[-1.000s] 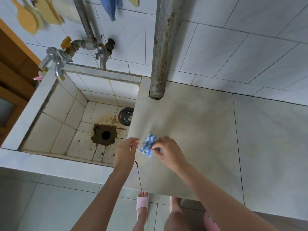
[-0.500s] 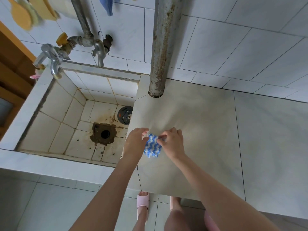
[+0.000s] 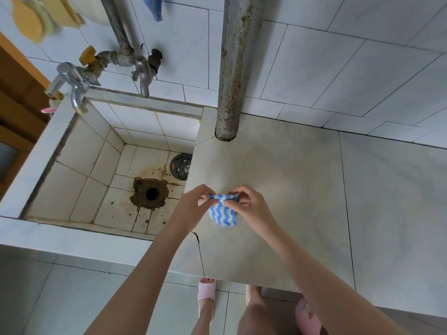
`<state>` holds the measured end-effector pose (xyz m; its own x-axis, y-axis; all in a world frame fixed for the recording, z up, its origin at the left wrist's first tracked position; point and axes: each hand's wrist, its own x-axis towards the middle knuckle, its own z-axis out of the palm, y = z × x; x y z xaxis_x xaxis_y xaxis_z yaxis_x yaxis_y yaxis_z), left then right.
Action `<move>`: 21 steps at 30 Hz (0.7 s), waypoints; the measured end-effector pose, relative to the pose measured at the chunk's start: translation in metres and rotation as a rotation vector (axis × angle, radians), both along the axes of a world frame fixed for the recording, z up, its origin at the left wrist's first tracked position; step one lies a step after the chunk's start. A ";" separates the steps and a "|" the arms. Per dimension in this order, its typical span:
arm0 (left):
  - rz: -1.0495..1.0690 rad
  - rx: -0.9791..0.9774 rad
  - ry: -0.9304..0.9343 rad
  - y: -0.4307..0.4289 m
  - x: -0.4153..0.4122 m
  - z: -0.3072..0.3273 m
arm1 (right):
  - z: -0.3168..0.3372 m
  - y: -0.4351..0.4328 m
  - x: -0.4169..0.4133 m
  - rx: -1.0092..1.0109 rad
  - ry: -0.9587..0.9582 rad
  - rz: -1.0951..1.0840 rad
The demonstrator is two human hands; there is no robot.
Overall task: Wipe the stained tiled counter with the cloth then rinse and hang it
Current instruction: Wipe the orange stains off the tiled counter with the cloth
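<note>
A small blue-and-white striped cloth [image 3: 223,212] hangs over the left part of the pale tiled counter [image 3: 302,189]. My left hand [image 3: 193,205] pinches its upper left corner. My right hand [image 3: 249,205] pinches its upper right corner, so the cloth is held up between both hands just above the tile. The counter shows faint grey smears and a dark crack [image 3: 199,252] near its front left edge.
Left of the counter lies a tiled sink [image 3: 79,165] with a rusty drain [image 3: 151,193] and a round dark plug [image 3: 181,166]. Two taps [image 3: 142,76] stick out above it. A rusty vertical pipe [image 3: 233,68] meets the counter's back. A blue cloth [image 3: 153,7] hangs on the wall.
My hands have lifted the cloth off the tile and spread it between them; earlier my right hand pressed it down while the left reached in.
</note>
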<state>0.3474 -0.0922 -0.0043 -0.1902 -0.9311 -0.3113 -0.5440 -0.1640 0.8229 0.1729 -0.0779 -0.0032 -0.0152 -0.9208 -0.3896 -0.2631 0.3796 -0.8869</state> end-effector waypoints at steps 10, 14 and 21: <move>0.072 -0.130 -0.234 0.028 0.003 -0.020 | -0.023 0.022 0.005 -0.401 0.709 0.198; 0.210 -0.213 -0.293 0.044 0.017 -0.025 | -0.037 0.038 0.015 -0.499 0.674 0.385; 0.334 -0.248 -0.486 0.086 0.050 -0.033 | -0.060 0.074 0.052 -0.381 0.886 0.586</move>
